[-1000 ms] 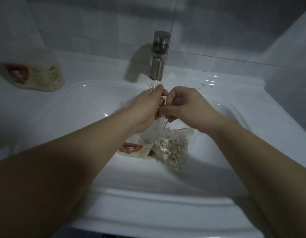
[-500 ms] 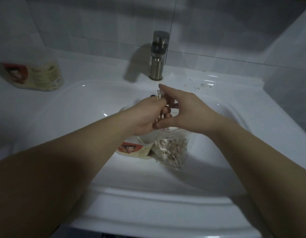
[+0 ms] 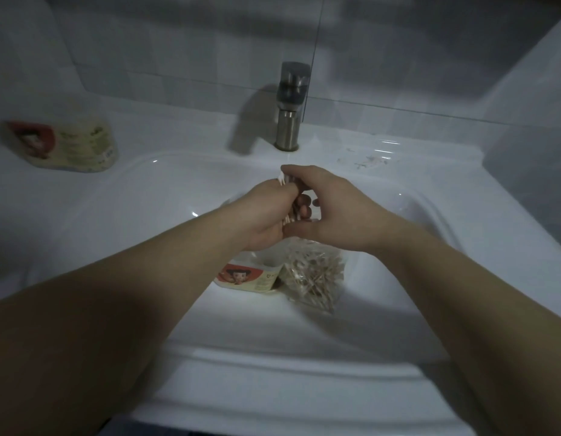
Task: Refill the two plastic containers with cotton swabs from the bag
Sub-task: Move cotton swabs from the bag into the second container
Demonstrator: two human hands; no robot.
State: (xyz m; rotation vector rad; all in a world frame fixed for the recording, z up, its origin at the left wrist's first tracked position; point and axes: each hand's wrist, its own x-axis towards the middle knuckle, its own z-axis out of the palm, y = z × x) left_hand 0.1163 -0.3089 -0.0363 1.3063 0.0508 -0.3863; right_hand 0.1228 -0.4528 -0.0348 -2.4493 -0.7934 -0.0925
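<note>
White sink [image 3: 131, 190], steel-grey tap [image 3: 290, 121]; cream container [image 3: 247, 276] (red cartoon patch); bagged swabs [image 3: 313, 272] look tan, perhaps.

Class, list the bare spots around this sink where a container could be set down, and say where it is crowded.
Free: basin floor between bag and front rim; ledge right of the faucet and counter left of it. Crowded: mid-basin, where left hand and right hand hold cotton swabs above the container.
</note>
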